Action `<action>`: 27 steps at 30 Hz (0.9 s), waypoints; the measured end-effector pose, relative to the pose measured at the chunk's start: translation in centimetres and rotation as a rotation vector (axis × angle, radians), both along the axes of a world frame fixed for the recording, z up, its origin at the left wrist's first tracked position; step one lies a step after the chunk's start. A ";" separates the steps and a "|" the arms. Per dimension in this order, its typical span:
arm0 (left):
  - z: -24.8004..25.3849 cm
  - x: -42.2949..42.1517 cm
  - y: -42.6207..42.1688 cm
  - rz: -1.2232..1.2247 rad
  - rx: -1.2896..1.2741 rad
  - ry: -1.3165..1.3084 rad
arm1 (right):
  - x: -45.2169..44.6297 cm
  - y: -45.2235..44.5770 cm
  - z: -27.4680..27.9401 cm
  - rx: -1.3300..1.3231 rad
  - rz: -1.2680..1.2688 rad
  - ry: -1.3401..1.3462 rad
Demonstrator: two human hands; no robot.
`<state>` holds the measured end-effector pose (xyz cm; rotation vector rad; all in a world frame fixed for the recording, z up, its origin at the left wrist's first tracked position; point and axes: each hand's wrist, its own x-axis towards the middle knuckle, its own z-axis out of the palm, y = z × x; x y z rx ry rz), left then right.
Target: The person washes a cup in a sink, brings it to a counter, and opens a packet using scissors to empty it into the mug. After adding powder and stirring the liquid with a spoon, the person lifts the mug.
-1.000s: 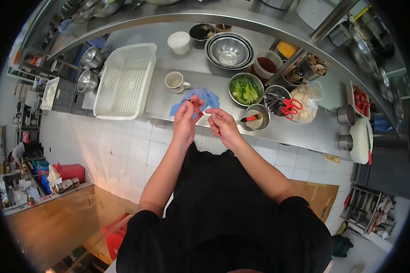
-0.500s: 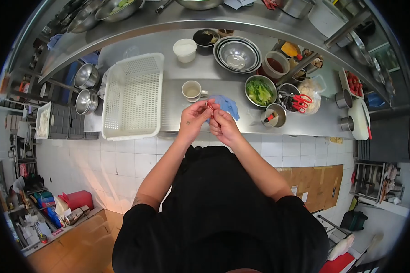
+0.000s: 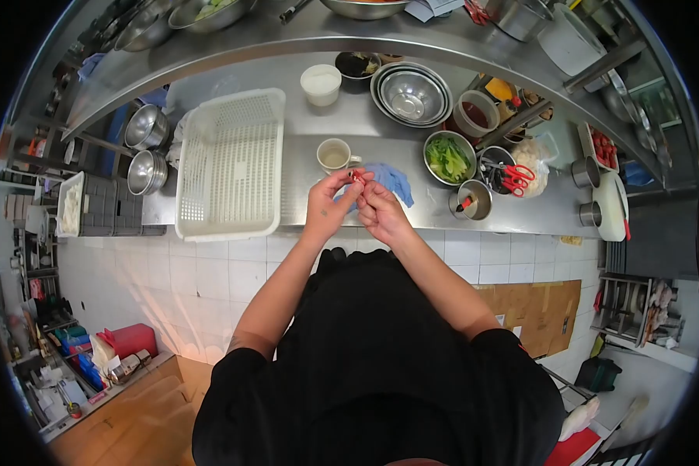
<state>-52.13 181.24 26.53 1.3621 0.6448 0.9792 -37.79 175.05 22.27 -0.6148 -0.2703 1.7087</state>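
A small red item (image 3: 356, 177), too small to make out, is pinched between the fingertips of my left hand (image 3: 328, 203). My right hand (image 3: 384, 213) is closed against it, its fingertips touching the same spot. Both hands are held together over the front edge of the steel counter (image 3: 303, 203). Just beyond them lies a crumpled blue cloth (image 3: 392, 182), partly hidden by my hands. A cream mug (image 3: 333, 156) stands behind my left hand, handle to the right.
To the left is a white perforated basket (image 3: 229, 163). Nested steel bowls (image 3: 413, 95), a white tub (image 3: 321, 84) and a bowl of green leaves (image 3: 449, 158) stand further back. Red-handled scissors (image 3: 518, 179) rest at the right. A steel shelf (image 3: 287, 43) spans above.
My hands have come together around the red item, which was held mostly in my left hand earlier. The camera view has shifted, so the counter appears differently placed.
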 end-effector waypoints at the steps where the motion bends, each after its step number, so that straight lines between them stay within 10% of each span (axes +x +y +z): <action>1: 0.3 0.0 0.1 -0.025 -0.078 -0.049 | 0.1 0.1 -0.3 -0.001 0.026 0.031; 27: 4.0 2.0 -1.7 -0.125 0.235 -0.079 | 3.2 -3.8 1.2 0.062 0.130 0.134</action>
